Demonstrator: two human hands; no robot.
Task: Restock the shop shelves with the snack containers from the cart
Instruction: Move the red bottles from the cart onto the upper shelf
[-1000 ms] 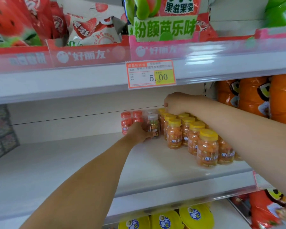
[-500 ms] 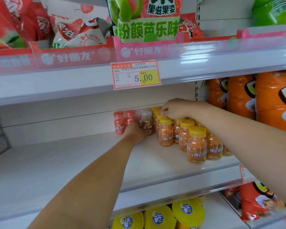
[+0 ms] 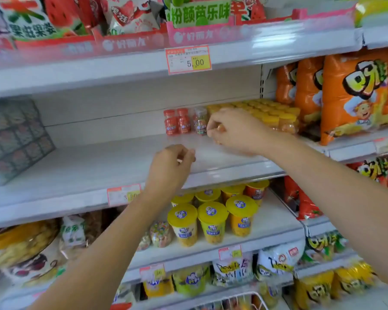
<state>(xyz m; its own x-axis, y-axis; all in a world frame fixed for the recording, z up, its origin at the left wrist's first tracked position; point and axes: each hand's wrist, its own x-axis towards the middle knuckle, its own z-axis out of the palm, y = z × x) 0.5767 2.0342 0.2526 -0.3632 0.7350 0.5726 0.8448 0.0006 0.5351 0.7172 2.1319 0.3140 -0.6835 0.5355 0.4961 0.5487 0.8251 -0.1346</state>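
Observation:
Small snack jars stand at the back of the white middle shelf (image 3: 94,166): two red-lidded jars (image 3: 177,123), one pale-lidded jar of mixed colours (image 3: 200,123), and a block of several yellow-lidded orange jars (image 3: 272,117). My left hand (image 3: 169,168) hovers at the shelf's front edge, below the red jars, fingers loosely curled and holding nothing. My right hand (image 3: 235,130) hangs in front of the left end of the yellow-lidded block, fingers loosely curled; it covers the nearest jars. A white wire cart rim (image 3: 246,297) shows at the bottom.
Orange snack bags (image 3: 354,92) fill the shelf section to the right. A dark patterned box (image 3: 14,135) sits at the left end of the middle shelf. Yellow-lidded cups (image 3: 212,221) stand on the shelf below. A 5.00 price tag (image 3: 188,60) hangs overhead.
Both hands have drawn back from the jars toward the shelf front. My left hand let go of the pale-lidded jar. The view has pulled back and dropped lower.

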